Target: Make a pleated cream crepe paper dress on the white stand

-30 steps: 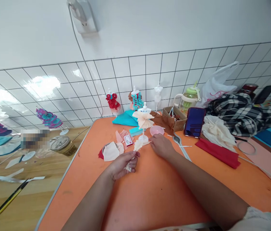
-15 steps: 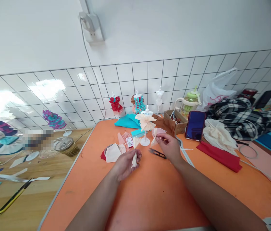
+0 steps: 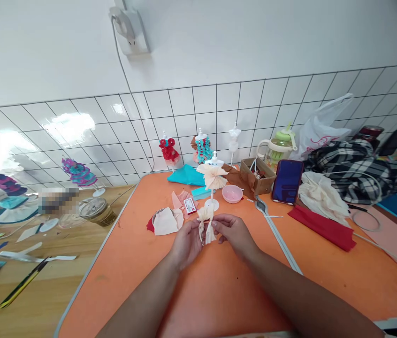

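Above the orange table, my left hand (image 3: 187, 243) pinches a gathered strip of cream fabric (image 3: 203, 215). Close beside it, my right hand (image 3: 234, 233) has its fingertips closed on a second cream fabric piece (image 3: 211, 234), which fans out below the pinch. The two pieces meet or overlap; whether they are joined I cannot tell. Just beyond them stands a small white mannequin (image 3: 215, 160) wearing a pleated cream fabric fan (image 3: 212, 177). A pink bowl (image 3: 232, 194) sits past my right hand. The thread snips seen earlier are hidden now.
Dressed mini mannequins (image 3: 168, 149) and a bare one (image 3: 233, 137) line the tiled wall. To the right are a cardboard box (image 3: 263, 184), a phone (image 3: 287, 182) and red cloth (image 3: 320, 227). White fabric (image 3: 166, 222) and a small labelled box (image 3: 190, 205) lie left.
My right hand has come from beside the pink bowl toward my left hand, bringing its cream piece against the other. The pink bowl is uncovered, and the snips have gone out of sight.
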### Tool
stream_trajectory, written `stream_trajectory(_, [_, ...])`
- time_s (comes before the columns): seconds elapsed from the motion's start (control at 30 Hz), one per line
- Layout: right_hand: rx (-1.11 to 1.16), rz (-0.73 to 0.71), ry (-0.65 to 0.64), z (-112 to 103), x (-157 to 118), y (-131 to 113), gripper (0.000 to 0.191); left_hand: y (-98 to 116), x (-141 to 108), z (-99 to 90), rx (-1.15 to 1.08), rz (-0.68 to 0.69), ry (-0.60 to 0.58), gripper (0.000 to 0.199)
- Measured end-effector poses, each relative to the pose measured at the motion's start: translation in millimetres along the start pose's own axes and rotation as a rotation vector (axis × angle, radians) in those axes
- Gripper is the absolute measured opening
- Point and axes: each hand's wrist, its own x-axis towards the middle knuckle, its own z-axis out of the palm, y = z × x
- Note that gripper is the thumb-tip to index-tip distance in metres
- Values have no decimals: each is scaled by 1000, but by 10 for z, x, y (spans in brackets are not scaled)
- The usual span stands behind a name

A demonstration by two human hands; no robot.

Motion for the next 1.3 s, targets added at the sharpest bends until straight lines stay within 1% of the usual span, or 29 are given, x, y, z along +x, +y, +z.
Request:
stream_trajectory(0.1, [-42,-9,-42,42,-11,62,28,-42,12,16,-22,15,63,23])
stream_trajectory(0.27, [-68,-25,52,71,-7,103,28,-104,40,34,149,116,175,32])
stream_trajectory(0.4, [-100,-77,103,94,-11,74,26,-141,44,73,276,77,220,42])
stream_trajectory(0.5, [-171,-111,141,94,-11,53,26,-160,37,72,328,63,238,43])
stream_trajectory(0.63, [-220,-105,138,76,-9,55,27,-140,23,26,397,86,180,41])
stream_trajectory(0.77, [-176,-67,128,64,1,61,28,-101,17,-2,520,103,163,41])
stream_trajectory(0.93, [-171,-70,127,55,11,65,27,-68,-5,12,689,194,127,43])
stream_trajectory(1.1, [-221,-66,137,23,22,85,24,-9,-62,51,904,243,41,39])
stream_trajectory(1.17, [-219,-40,113,-6,30,70,24,17,-69,53,978,231,17,37])
stream_trajectory(1.3, [-215,-31,-18,-107,52,7,24,44,-54,39,1061,205,-11,37])
